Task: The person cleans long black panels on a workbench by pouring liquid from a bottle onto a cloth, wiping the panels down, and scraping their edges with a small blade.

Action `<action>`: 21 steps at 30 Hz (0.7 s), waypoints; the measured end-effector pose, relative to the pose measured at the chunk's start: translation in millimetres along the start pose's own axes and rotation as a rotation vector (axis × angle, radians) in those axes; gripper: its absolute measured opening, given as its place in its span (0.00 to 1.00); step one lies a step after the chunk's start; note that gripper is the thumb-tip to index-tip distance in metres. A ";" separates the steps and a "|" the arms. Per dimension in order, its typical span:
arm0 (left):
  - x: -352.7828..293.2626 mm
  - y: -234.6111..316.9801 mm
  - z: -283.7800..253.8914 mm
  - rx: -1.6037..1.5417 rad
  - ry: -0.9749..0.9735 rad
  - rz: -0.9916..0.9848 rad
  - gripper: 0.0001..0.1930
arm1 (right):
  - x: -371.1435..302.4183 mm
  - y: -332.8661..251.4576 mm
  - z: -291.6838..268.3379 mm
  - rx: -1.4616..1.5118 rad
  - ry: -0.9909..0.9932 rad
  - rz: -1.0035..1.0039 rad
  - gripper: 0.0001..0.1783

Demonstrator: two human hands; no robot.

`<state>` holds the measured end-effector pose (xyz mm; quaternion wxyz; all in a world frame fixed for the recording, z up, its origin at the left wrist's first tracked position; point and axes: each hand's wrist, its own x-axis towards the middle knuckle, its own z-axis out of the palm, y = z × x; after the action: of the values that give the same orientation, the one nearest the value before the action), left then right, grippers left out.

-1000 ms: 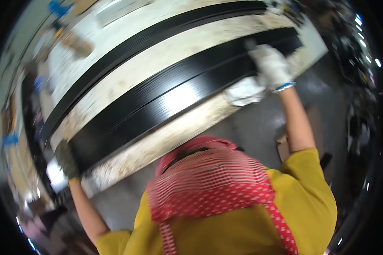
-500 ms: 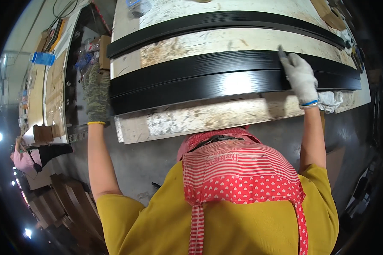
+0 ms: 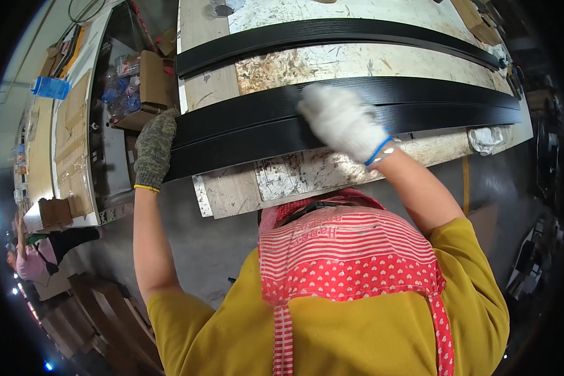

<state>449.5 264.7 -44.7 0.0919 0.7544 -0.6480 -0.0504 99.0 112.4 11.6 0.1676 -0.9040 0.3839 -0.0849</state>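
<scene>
- A black board (image 3: 238, 147) is laid lengthwise on the worn, stained surface (image 3: 282, 69), nearer its near edge than its far edge; a bare strip is left along the near edge.
- The board is marked by a lengthwise seam; whether one piece or two is seen cannot be told. Its left end is carried just past the left edge; its right end is set near the right edge.
- Left hand (image 3: 155, 150), in a grey-green glove: placed against the board's left end, fingers together and slightly bent. Whether the end is gripped cannot be told.
- Right hand (image 3: 341, 119), in a white glove: placed over the board, left of its middle, fingers partly curled. Fingertips are blurred; whether anything is held cannot be told.
- A far board (image 3: 332, 31), also black, is laid beyond, roughly alongside and well apart.
- A white rag (image 3: 485, 139) is bunched at the near edge, toward the near right corner.
- Beyond the left edge, clear bottles (image 3: 122, 91) are held in a cardboard box (image 3: 153, 81).
</scene>
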 end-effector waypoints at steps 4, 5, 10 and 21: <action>6.6 -5.4 3.7 0.077 0.015 0.070 0.20 | 16.1 -37.5 -12.7 0.042 -0.249 -0.005 0.15; 5.4 -4.0 3.3 0.076 0.017 0.070 0.20 | 19.6 -22.1 -8.6 0.023 -0.231 0.070 0.15; -3.3 -12.8 11.7 0.202 0.135 0.130 0.19 | 20.1 -57.1 -0.6 0.001 -0.215 -0.026 0.16; -26.5 0.8 20.6 -0.518 0.320 -0.110 0.17 | 49.6 -106.4 33.8 0.024 -0.201 -0.356 0.11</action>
<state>440.6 289.3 -65.9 0.3791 0.7381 -0.5492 -0.0992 213.6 153.7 20.6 0.1981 -0.9596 0.1982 -0.0270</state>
